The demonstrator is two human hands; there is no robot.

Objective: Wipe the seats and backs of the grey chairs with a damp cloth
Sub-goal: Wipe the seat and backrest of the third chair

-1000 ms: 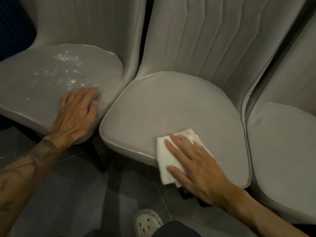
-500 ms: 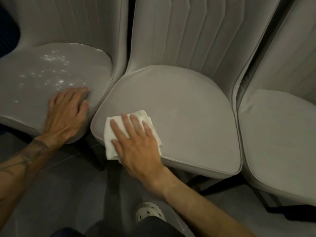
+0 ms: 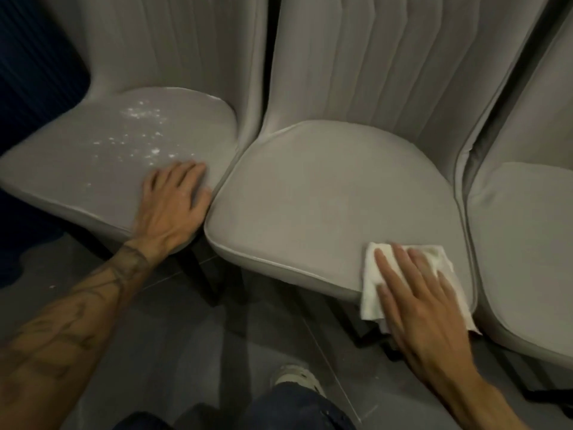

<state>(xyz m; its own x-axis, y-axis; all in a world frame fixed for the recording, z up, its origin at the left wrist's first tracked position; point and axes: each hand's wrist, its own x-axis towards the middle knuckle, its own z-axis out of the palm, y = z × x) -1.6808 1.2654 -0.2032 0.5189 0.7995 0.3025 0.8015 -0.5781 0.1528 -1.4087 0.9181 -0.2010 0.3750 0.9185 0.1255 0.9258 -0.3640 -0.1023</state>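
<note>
Fingers [image 3: 403, 268] flat, right hand [image 3: 424, 308] presses cloth [image 3: 370, 274] on middle grey seat [image 3: 325, 193], left hand [image 3: 173, 209] on speckled seat [image 3: 93, 169].

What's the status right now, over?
Right hand flat on white cloth, front edge of middle seat. Left hand rests open on left seat, beside white specks. Nothing blocking cloth.

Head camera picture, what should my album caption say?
Right hand presses a white cloth on the middle chair seat while the left hand rests on the speckled left seat.
</note>
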